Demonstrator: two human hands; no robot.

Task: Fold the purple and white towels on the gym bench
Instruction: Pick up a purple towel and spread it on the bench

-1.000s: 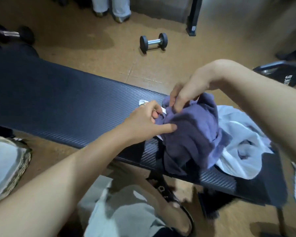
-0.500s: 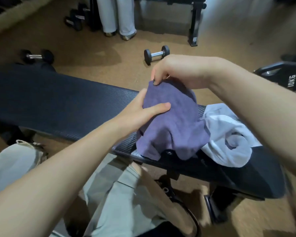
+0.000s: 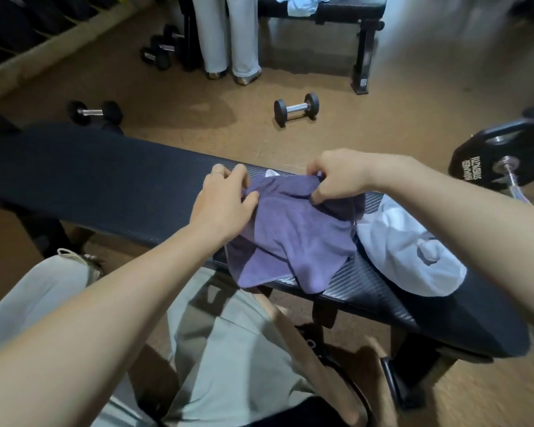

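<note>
Head view looked down on a long black gym bench [image 3: 111, 177] that ran across the tan floor from the left edge to the lower right. On its padded top lay the purple towel [image 3: 296, 241], spread loosely with creases, its near edge hanging over the side of the bench closest to the person. Just to the right of it, touching its edge, sat the white towel [image 3: 407, 251], bunched in a rumpled heap on the same pad.

Both hands were at the far edge of the purple towel. The left hand [image 3: 225, 204] held the far left corner, its thumb and fingers curled and pinching the cloth, with the palm lying over the towel's left side. The right hand [image 3: 336, 177] gripped the far right part of that edge, knuckles up and fingers bent tightly around a fold of fabric, so the cloth was slightly raised between the two hands. A small bit of white showed just past the towel's far edge between the hands.

Beyond the bench, a weight plate [image 3: 500, 161] marked 10KG sat at the right, a dumbbell [image 3: 296, 109] lay on the floor in the middle, and another dumbbell [image 3: 94, 112] lay to the left.
</note>
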